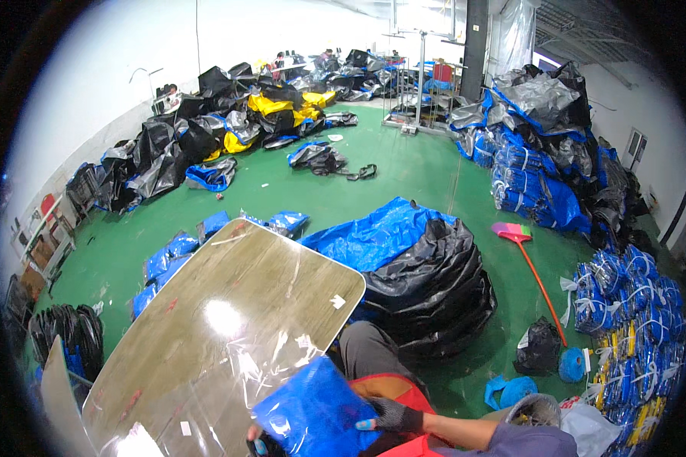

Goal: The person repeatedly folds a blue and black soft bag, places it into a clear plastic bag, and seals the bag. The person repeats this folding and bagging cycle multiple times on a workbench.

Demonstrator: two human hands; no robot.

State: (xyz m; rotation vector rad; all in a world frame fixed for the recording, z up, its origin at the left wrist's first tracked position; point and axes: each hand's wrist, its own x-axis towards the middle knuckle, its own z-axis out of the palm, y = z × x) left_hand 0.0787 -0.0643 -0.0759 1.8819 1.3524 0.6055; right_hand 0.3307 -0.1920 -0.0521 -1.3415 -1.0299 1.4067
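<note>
Right hand (395, 416): gloved, fingers closed on the folded blue sheet (312, 411).
Left hand (257, 442): fingers gripping the sheet's lower edge.
Sheet: held between both hands, over the tabletop (206, 335).
Risk: the loose clear film (274, 358) just beyond the fingers could be snagged.

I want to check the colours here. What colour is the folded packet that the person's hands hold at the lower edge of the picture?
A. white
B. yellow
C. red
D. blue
D: the folded packet between the hands is bright blue, with the gloved right hand resting against it.
</note>
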